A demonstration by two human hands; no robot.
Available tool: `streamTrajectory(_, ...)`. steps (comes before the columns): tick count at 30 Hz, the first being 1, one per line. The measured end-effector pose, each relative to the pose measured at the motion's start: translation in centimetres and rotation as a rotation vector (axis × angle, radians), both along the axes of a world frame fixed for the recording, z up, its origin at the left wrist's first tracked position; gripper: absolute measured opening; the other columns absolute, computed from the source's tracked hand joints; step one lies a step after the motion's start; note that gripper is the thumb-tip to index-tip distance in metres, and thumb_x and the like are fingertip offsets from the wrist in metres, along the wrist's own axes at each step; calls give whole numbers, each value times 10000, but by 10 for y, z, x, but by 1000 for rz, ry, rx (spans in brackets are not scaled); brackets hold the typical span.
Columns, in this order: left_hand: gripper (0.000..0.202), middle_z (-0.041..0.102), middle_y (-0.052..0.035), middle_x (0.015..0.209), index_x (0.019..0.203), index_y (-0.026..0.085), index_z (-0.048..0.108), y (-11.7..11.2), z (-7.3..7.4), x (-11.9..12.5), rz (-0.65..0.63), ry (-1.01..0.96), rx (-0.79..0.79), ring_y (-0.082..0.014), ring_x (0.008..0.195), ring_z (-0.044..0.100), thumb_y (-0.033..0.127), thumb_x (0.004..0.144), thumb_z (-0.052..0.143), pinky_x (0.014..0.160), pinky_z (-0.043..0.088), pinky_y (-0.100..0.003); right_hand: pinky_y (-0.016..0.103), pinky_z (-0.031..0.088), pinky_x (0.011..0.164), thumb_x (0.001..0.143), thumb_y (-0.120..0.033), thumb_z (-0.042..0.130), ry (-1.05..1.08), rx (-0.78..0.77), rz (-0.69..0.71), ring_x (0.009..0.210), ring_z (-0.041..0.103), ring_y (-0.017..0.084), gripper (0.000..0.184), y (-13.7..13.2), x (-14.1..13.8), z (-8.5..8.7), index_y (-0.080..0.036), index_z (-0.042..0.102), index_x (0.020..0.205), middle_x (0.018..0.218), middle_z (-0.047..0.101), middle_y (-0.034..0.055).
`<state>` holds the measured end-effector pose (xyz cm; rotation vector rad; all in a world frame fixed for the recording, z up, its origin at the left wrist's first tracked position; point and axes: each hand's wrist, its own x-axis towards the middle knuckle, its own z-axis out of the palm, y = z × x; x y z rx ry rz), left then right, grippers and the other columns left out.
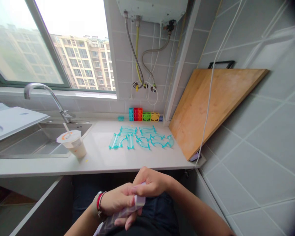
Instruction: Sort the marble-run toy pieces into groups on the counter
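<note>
Below the counter's front edge, over my lap, my left hand (120, 200) is closed round a long, pale lilac piece with a squared end (139, 200). I cannot make out its exact kind; its lower part runs down towards the bottom edge, partly behind my fingers. My right hand (151, 182) grips the upper end of the same piece, its thumb touching my left hand. On the counter beyond lie several see-through turquoise track pieces (130, 141), straight and curved. Behind them a row of coloured toy blocks (138, 114) in blue, red, orange, green and yellow stands near the wall.
A lidded drink cup (76, 147) with a straw stands on the white counter (100, 162), beside the steel sink (34, 154) and tap (46, 88). A white panel (17, 119) lies across the sink. At right a wooden board (211, 98) leans on the tiles, a white cable (208, 98) in front.
</note>
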<state>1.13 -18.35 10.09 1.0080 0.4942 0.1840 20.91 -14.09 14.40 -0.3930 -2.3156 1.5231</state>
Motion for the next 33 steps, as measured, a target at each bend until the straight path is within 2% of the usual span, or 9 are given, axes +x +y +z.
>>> streamTrajectory(2,613,679,-46,611,887,149,641,3,1,-4,135,42,140,-94,354,473,733,720,726,356,308,-200,223,202,467,936,-592,491,61,-99,-128,519,253,65,588,7,2,-8,-176,420,527,540,297,-55)
streamTrajectory(5,499,654,-7,675,969,159,606,3,7,-6,323,158,395,-60,402,423,639,850,665,399,284,-183,229,187,434,946,-622,479,114,-228,-349,448,266,57,634,17,5,-21,-177,430,497,456,335,-59)
streamTrajectory(9,373,589,8,678,879,154,647,1,16,-3,506,329,780,-97,563,439,506,969,561,529,327,-209,198,252,399,925,-632,548,134,-306,-528,392,371,61,562,20,2,-33,-167,529,610,443,439,-58)
streamTrajectory(11,361,586,5,681,838,161,646,1,17,-1,578,380,880,-123,631,471,478,981,549,599,356,-226,177,295,387,887,-644,608,134,-369,-565,394,404,60,503,17,0,-37,-167,566,732,499,484,-68)
streamTrajectory(14,369,582,3,682,814,168,634,4,15,-1,613,424,902,-138,639,483,477,987,531,615,361,-239,163,335,375,869,-656,627,150,-412,-576,405,447,63,500,12,-3,-42,-161,589,803,554,530,-56)
streamTrajectory(20,378,553,17,641,798,174,614,6,12,-2,637,431,904,-133,603,463,476,999,505,589,340,-234,163,309,332,847,-638,664,273,-475,-680,384,468,55,495,3,-8,-47,-148,600,817,653,618,-15)
streamTrajectory(25,386,546,17,644,784,171,605,3,13,2,658,429,894,-128,607,454,479,998,511,589,336,-231,173,244,335,842,-610,688,402,-513,-734,376,360,46,480,-6,-16,-47,-150,595,737,514,483,-62)
streamTrajectory(29,406,537,15,632,785,169,618,2,14,6,676,382,828,-126,593,430,502,992,511,567,337,-227,185,257,345,855,-609,679,447,-509,-780,385,362,53,495,-11,-20,-49,-152,587,689,500,477,-52)
streamTrajectory(33,423,518,25,598,825,169,637,2,15,9,655,347,687,-106,511,385,547,974,516,461,281,-210,185,306,356,866,-618,667,439,-471,-770,394,404,66,501,-11,-18,-52,-149,605,703,506,512,-36)
